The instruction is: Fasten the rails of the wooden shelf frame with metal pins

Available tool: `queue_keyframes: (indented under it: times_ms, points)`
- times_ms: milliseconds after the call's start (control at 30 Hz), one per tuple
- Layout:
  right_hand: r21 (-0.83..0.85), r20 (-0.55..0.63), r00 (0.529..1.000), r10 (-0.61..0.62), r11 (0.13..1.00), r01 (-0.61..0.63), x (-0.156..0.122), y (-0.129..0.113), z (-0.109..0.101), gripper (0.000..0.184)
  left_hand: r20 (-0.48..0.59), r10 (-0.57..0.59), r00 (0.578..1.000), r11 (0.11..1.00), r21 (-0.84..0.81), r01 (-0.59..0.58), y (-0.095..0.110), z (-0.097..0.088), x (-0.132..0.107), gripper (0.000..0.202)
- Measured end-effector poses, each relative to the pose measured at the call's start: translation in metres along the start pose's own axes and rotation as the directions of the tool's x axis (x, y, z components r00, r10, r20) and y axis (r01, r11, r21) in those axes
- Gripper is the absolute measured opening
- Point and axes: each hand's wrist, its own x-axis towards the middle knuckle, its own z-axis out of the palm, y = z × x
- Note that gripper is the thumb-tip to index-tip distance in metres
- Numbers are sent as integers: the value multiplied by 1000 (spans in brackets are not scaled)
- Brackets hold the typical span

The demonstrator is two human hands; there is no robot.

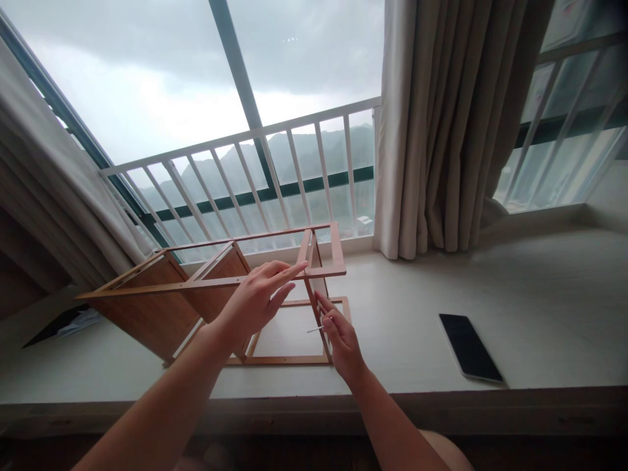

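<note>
Both hands (260,297) on wooden frame (220,281), perhaps.

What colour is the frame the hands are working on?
Reddish-brown wood grain; the wooden frame shows in the head view.

A pale desk (490,281) runs along a wide window (161,85) whose dark frame slants across the glass. Outside, a white railing (255,163) stands before hazy green hills under a heavy grey sky; the light is dull and even. Beige curtains (441,124) hang in folds at the right, touching the desk, and a lighter curtain (53,176) drapes down at the left. A dark phone (470,348) lies flat on the desk.
</note>
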Motion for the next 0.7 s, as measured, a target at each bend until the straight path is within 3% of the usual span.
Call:
queue_keyframes:
  times_ms: [333,467,700]
  points:
    - [0,2,1000,7,1000,-7,-2,-9,-7,28,-50,-40,998,999,34,42,-4,7,-6,58]
    - [-67,-7,1000,-20,998,20,-4,-11,-11,28,-53,-38,998,994,96,43,2,10,-5,47]
    - [-122,-25,996,-86,989,82,-16,-22,-19,31,-50,-168,985,969,178,174,13,10,3,41]
